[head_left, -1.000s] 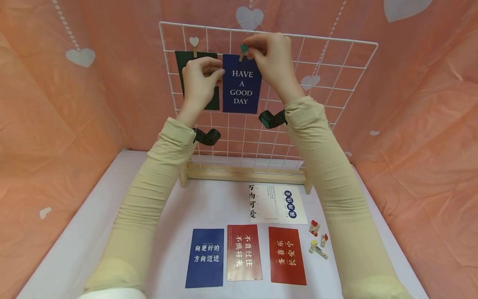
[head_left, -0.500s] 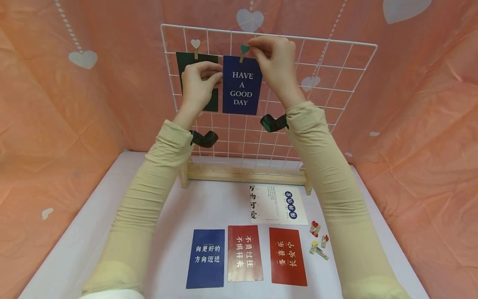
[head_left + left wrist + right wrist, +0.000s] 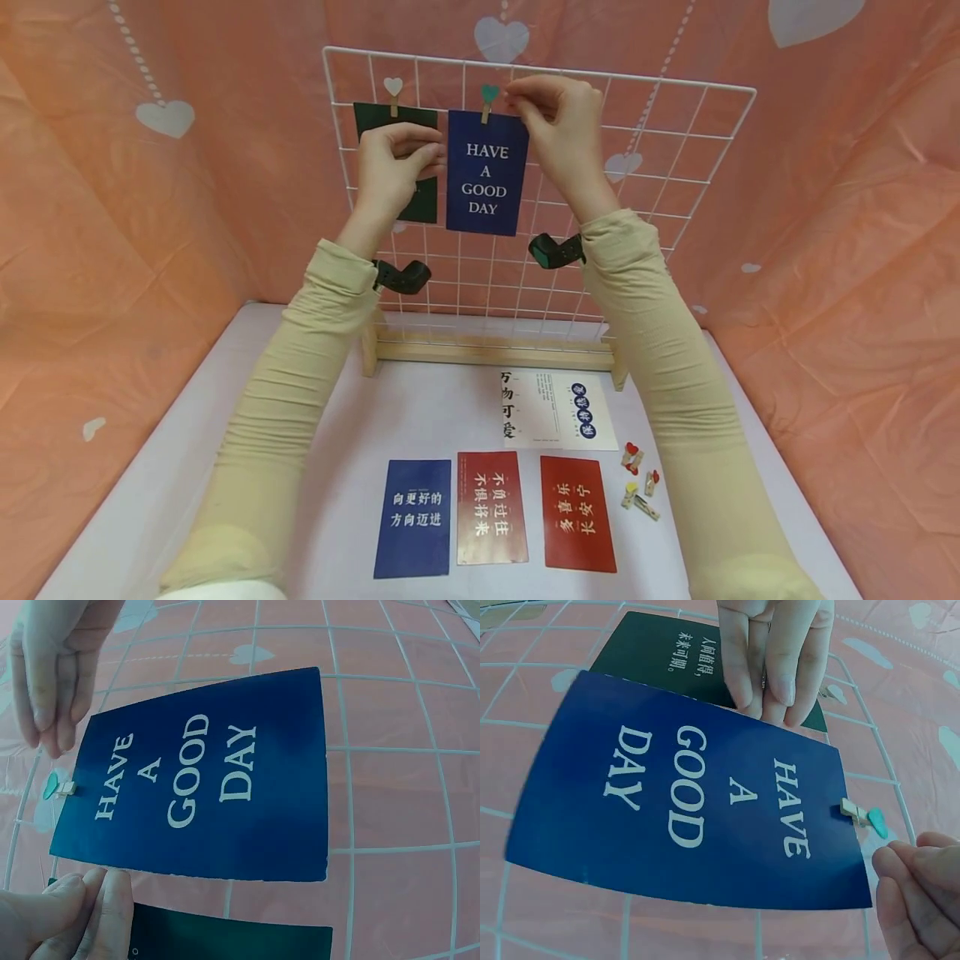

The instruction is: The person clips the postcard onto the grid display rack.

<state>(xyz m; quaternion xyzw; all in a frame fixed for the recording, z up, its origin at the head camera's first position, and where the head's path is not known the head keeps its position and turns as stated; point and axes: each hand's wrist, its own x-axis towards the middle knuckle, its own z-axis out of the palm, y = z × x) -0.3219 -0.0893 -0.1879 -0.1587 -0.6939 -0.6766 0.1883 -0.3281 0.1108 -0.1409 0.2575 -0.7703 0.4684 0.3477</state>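
Note:
A dark blue card [image 3: 484,173] reading HAVE A GOOD DAY hangs on the white wire grid [image 3: 600,129]. At its top edge sits a small wooden clothespin [image 3: 487,108] with a teal heart. My right hand [image 3: 568,137] is just right of that clothespin, apart from it, fingers bent loosely with nothing in them. Beside the card's left edge is my left hand [image 3: 393,171], its fingers also holding nothing. It partly covers a dark green card [image 3: 426,196], which a white-heart clothespin [image 3: 393,98] fixes to the grid.
A wooden base [image 3: 495,353] supports the grid. On the table lie a blue card [image 3: 412,542], two red cards, including one at right [image 3: 577,550], and white cards [image 3: 555,417]. Several clothespins [image 3: 640,483] lie at the right near my sleeve.
My right hand has let go of the teal-heart clothespin and moved slightly right. The left hand has come off the blue card's edge, moving left. The card stays hanging.

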